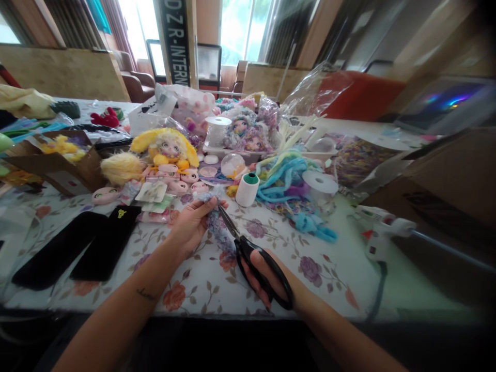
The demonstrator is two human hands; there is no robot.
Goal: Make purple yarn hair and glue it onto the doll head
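Note:
Between the fingers and thumb of my left hand is a strand of fluffy, grey-lilac yarn, its lower part hanging toward the tablecloth. My right hand grips black-handled scissors, with fingers through the loops. The blades point up and left, their tips at the yarn beside my left fingertips. Whether the tips have yarn between them is too small to tell. Just beyond my hands stands a white thread cone with a green top.
Doll faces, a yellow-eared doll and blue yarn lie farther back. Two black phone-like slabs rest at left. A white glue gun and a cardboard box are at right. Flowered cloth covers the table.

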